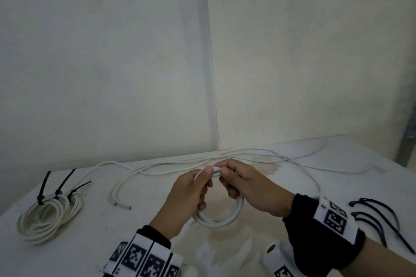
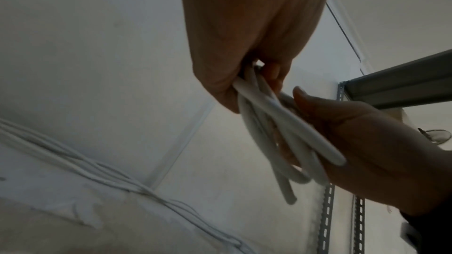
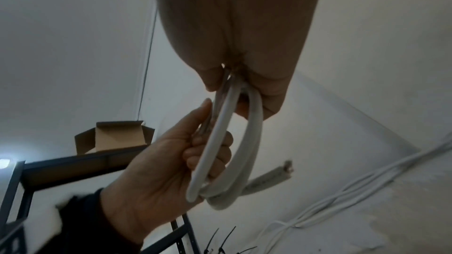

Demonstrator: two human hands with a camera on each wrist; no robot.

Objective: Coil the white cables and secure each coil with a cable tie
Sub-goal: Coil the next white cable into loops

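While both hands held it above the bench (image 1: pixel 337 177), the small coil (image 1: pixel 221 216) of thick white cable hung as a few stacked loops between them. The left hand (image 1: pixel 186 198) had its fingers (image 3: pixel 208 154) curled round one side of the loops with the thumb on top, and the right hand (image 1: pixel 252 191) pinched the top of the bundle, its fingers likewise closed on the cable. The cable looked light but springy, stiff enough to hold a round shape and likely to spring open if released, with a smooth jacket that could slip. The best hold seemed to be across all the loops at once, where they bunched together, leaving a free stretch for a tie. A cut end (image 3: pixel 274 177) stuck out from the bundle.

Behind the hands, loose cable (image 1: pixel 247 155) trailed across the bench, still to be wound. To the left lay a finished coil (image 1: pixel 49 216) bound by three black ties (image 1: pixel 59 189). To the right, spare black ties (image 1: pixel 378 218) lay on the bench. An open cardboard box (image 3: pixel 115 136) sat on a shelf (image 3: pixel 73 163); its contents could not be seen
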